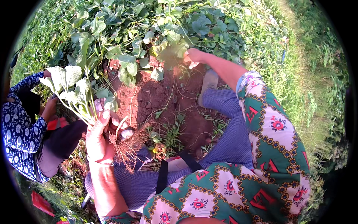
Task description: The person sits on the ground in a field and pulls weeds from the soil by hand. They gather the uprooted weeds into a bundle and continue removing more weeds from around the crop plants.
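My left hand (100, 137) grips a bunch of strawberry plants (74, 86), with pale leaves upward and bare, soil-stained roots (130, 151) hanging below my fingers. A small round whitish object (127, 133) shows beside the roots; I cannot tell what it is. My right hand (193, 58) reaches to the near edge of the strawberry bed (156, 30), its fingers curled among leaves. A blurred brown-green patch lies at its fingertips, so its hold is unclear. Between my hands is bare reddish soil (156, 98) with thin runners.
A co-worker (25, 131) in a patterned blue sleeve crouches at left, close to my left hand. My shod right foot (209, 84) rests on the soil. Black straps (162, 176) cross my thigh. A red packet (42, 203) lies lower left; a grassy strip (302, 56) runs along the right.
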The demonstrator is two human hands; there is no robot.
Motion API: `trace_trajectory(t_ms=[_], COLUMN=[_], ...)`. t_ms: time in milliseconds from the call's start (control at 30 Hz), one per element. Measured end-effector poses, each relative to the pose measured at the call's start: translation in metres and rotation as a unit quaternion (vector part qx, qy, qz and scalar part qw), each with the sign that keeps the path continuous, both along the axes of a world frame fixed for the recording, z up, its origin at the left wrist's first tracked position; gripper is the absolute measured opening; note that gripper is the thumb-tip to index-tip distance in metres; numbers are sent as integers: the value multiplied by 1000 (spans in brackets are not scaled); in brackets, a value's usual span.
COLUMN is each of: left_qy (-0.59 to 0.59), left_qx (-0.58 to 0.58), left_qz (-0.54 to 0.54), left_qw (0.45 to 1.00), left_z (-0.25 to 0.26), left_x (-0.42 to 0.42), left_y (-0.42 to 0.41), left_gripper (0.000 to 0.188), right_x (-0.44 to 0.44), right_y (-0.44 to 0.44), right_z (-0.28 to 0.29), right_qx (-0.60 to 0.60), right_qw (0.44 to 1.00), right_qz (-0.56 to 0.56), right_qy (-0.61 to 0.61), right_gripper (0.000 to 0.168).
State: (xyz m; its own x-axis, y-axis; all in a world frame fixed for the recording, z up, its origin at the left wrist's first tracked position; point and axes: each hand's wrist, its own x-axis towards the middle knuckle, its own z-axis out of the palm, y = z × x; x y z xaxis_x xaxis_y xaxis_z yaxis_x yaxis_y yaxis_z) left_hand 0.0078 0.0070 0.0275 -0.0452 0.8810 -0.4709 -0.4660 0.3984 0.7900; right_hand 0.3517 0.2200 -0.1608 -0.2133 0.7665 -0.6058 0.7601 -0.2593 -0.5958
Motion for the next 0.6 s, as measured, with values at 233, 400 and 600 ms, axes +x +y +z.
trace_trajectory(t_ms=[233, 400, 600], left_qy=[22, -7, 3], left_qx=[6, 15, 12], left_qz=[6, 5, -4], left_qw=[1000, 1000, 1000], left_z=[-3, -5, 1], left_x=[-4, 3, 4], left_y=[3, 3, 3], left_gripper=[20, 17, 19], right_x=[-75, -40, -79], right_y=[-69, -68, -221], right_z=[-96, -116, -121], right_qx=[194, 374, 92], right_qw=[874, 851, 972], right_qz=[-437, -368, -66], right_qy=[87, 26, -205], right_gripper=[11, 17, 21])
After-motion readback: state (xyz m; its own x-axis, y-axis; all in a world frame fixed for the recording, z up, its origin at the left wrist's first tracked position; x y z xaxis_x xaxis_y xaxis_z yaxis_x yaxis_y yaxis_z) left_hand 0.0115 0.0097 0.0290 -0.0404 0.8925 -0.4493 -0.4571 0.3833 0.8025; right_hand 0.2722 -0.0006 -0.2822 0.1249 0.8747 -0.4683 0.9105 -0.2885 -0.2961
